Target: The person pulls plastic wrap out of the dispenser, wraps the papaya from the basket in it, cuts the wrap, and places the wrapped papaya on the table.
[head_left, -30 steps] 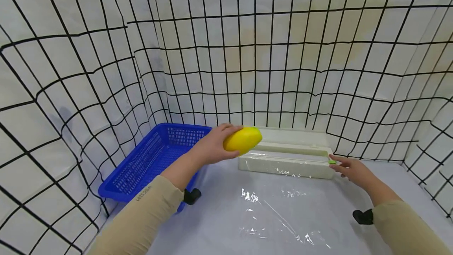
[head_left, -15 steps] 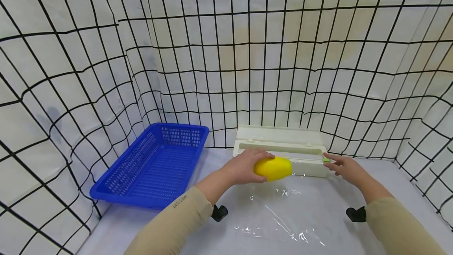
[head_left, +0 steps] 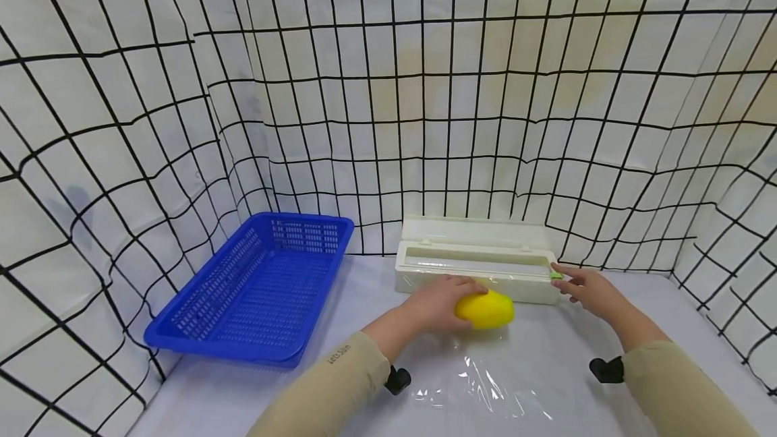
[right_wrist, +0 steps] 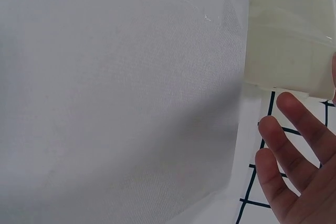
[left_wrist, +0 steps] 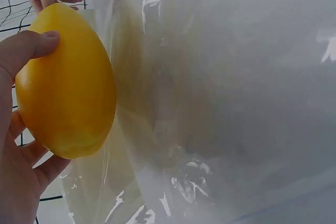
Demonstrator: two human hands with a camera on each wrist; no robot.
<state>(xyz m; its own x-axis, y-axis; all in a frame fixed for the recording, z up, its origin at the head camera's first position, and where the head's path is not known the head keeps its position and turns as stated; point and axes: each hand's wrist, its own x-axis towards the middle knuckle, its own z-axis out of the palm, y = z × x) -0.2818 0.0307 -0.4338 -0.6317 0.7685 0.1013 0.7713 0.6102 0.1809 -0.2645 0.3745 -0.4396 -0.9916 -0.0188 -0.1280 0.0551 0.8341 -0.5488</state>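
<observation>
In the head view my left hand [head_left: 442,305] grips a smooth yellow oval fruit [head_left: 485,309] with a greenish tip, low over clear plastic film [head_left: 492,373]. The left wrist view shows the thumb laid over the fruit [left_wrist: 68,87] and the fingers beneath it. The film leads from a cream cling film dispenser [head_left: 528,290] whose lid is raised. At the dispenser's right end, my right hand [head_left: 591,292] touches beside a green slider [head_left: 555,276]. Its fingers spread loosely, nearly straight, in the right wrist view; the thumb is hidden there.
A blue plastic basket [head_left: 249,349] with slotted sides stands at the left of the white-covered table [head_left: 340,383]. Black wire grid walls [head_left: 388,158] enclose the table at the back and both sides. Inside the dispenser lies a roll of film [head_left: 479,266].
My left hand has carried the yellow fruit from beside the blue basket rightward and down, over the film in front of the dispenser. My right hand has stayed at the dispenser's right end.
</observation>
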